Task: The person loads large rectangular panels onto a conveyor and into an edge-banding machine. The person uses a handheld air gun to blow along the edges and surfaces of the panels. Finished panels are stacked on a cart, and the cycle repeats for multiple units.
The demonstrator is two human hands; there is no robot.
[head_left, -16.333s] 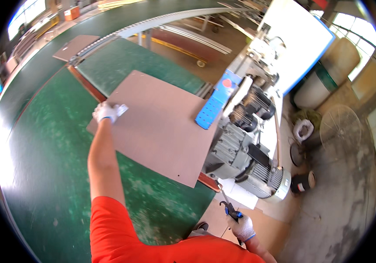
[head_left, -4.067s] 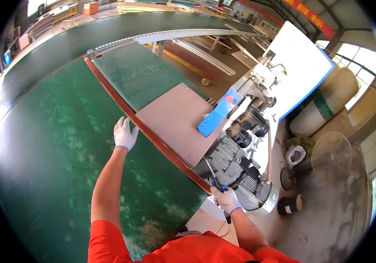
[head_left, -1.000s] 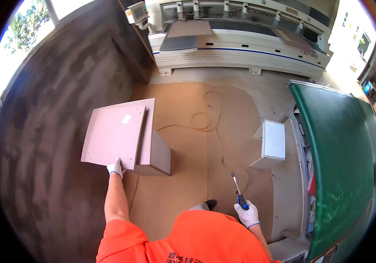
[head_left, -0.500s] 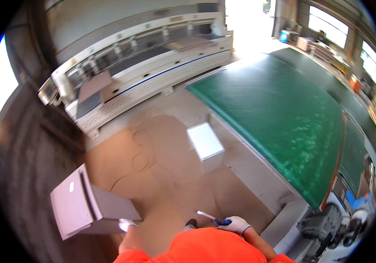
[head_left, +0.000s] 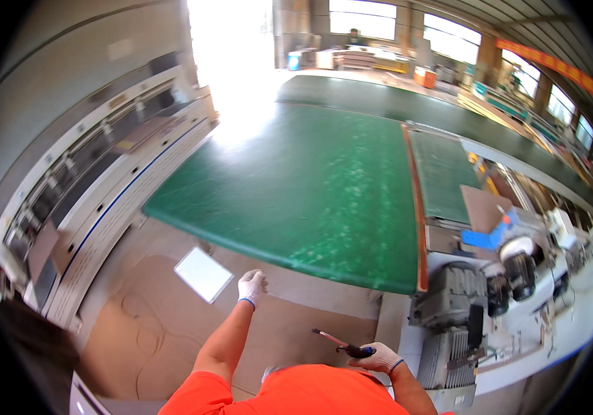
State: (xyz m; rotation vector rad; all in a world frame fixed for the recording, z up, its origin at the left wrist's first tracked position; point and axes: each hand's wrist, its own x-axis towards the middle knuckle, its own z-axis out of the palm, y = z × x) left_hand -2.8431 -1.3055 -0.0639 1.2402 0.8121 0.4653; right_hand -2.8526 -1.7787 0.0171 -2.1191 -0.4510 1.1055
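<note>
My left hand, in a white knit glove with a blue cuff, is stretched forward above the floor. Its fingers are curled in, and nothing shows between them. It is nearest to a white-topped box on the floor and the front edge of a wide green conveyor belt, apart from both. Close to my body on the right, my right hand, gloved likewise, is wrapped round the dark handle of a screwdriver. The screwdriver's shaft points left and slightly away from me.
A long white machine with a blue stripe runs along the left. Brown sheeting covers part of the floor, with a thin cord on it. Grey motors and a white bench with tools stand at the right. A pale panel piece shows lower left.
My view has swung right. My left hand has left the pinkish cabinet and reached forward, its fingers curled. My right hand still holds the screwdriver.
</note>
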